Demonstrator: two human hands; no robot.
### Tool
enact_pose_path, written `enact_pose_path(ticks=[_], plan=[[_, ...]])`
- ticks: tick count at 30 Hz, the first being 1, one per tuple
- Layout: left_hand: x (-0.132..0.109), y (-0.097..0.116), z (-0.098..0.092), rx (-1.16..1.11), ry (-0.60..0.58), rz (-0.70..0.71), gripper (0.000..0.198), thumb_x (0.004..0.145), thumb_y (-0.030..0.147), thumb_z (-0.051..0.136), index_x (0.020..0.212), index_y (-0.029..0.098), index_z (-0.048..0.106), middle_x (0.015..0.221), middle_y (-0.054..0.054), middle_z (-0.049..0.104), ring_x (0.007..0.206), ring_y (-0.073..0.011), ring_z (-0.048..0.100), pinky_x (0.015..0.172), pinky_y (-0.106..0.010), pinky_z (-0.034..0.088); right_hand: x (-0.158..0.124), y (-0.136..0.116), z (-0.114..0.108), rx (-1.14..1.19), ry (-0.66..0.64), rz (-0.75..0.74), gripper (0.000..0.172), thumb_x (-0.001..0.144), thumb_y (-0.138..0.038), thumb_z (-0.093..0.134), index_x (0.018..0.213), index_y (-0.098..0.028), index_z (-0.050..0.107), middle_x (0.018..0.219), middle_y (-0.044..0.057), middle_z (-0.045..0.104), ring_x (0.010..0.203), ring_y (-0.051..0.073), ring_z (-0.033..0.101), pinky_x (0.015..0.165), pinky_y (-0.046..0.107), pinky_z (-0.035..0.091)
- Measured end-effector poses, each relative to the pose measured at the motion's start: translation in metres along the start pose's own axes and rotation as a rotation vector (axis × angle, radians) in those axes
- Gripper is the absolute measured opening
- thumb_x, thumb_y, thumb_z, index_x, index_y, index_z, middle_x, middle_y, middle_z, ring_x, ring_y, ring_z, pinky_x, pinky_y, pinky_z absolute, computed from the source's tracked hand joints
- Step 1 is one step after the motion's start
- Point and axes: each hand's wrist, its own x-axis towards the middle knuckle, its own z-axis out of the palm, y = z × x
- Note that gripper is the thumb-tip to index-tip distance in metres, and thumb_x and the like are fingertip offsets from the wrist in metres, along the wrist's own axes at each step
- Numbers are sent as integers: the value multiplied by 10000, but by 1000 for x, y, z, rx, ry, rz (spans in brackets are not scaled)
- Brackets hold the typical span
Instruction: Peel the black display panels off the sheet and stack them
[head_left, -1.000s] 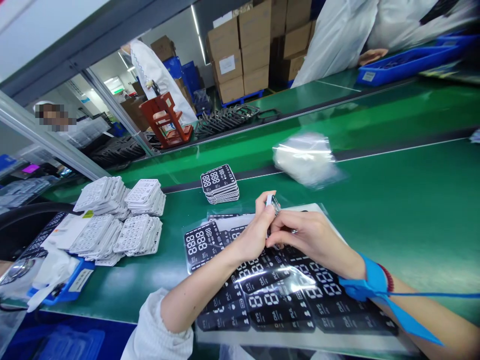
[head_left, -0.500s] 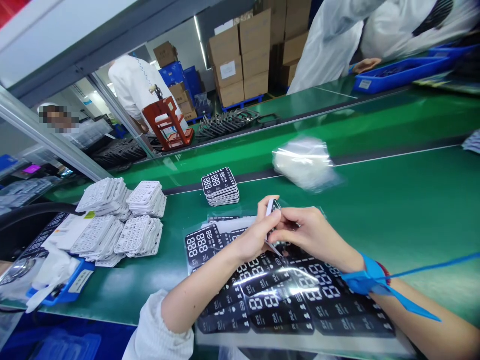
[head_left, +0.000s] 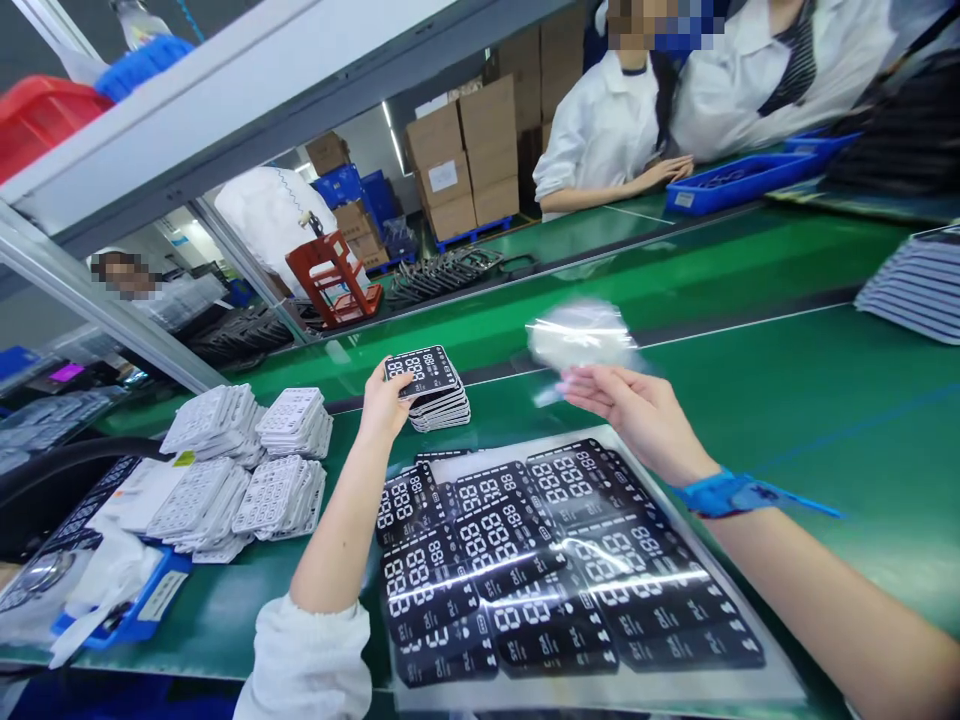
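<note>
My left hand (head_left: 384,402) grips a black display panel (head_left: 431,370) with white digit markings by its left edge. The panel is over a neat stack of similar white-edged panels (head_left: 442,412); whether it touches them I cannot tell. Over the front right of the sheets, my right hand (head_left: 626,405) has its fingers pinched together on what looks like a strip of clear film (head_left: 551,393), partly blurred. Just beyond those fingertips lies a heap of clear plastic film (head_left: 581,335). Below both hands, black printed display sheets (head_left: 517,540) overlap on a pale backing.
Several stacks of white plastic frames (head_left: 281,495) stand on the left, near a blue bin (head_left: 146,610) with white cloth-like material. A leaning stack of panels (head_left: 911,285) is at the far right. Across the green bench are an orange-red stand (head_left: 334,280), a blue tray (head_left: 739,185) and co-workers.
My hands have separated from the panel held between them. The left carried it up and left to the stack; the right moved up toward the film heap. The view has shifted.
</note>
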Motion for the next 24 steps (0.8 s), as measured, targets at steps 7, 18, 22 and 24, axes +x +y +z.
enact_pose_path(ticks=[7, 18, 22, 24], plan=[[16, -21, -3, 408, 122, 121, 504, 680, 136, 671, 1157, 119, 510, 1190, -145, 574, 1185, -271, 493, 1040, -392, 360, 4, -5, 4, 202, 175, 146, 111, 774, -225, 646, 758, -122, 685, 867, 117, 715, 880, 225, 688, 828, 307, 565], [-56, -9, 3, 869, -29, 404, 610, 858, 289, 479, 1405, 133, 261, 1504, -168, 151, 1412, -265, 60, 1136, -478, 112, 30, 5, -11, -376, 376, -534, 386, 883, -403, 479, 1108, -122, 618, 1237, 145, 590, 1151, 276, 554, 1014, 447, 431], [-112, -5, -4, 1022, -498, 355, 654, 884, 430, 430, 1444, 208, 174, 1540, -110, 68, 1423, -257, -2, 1141, -494, 132, 61, 9, -18, -949, 173, -695, 367, 891, -318, 423, 1158, -139, 601, 1302, 123, 545, 1310, 293, 373, 1088, 498, 292], [-123, -4, -10, 1075, -600, 238, 711, 875, 487, 435, 1457, 215, 131, 1548, -99, 10, 1416, -278, -63, 1135, -520, 136, 75, 17, -21, -1312, -5, -674, 379, 915, -296, 355, 1127, -100, 601, 1234, 179, 582, 1260, 342, 430, 1007, 561, 353]])
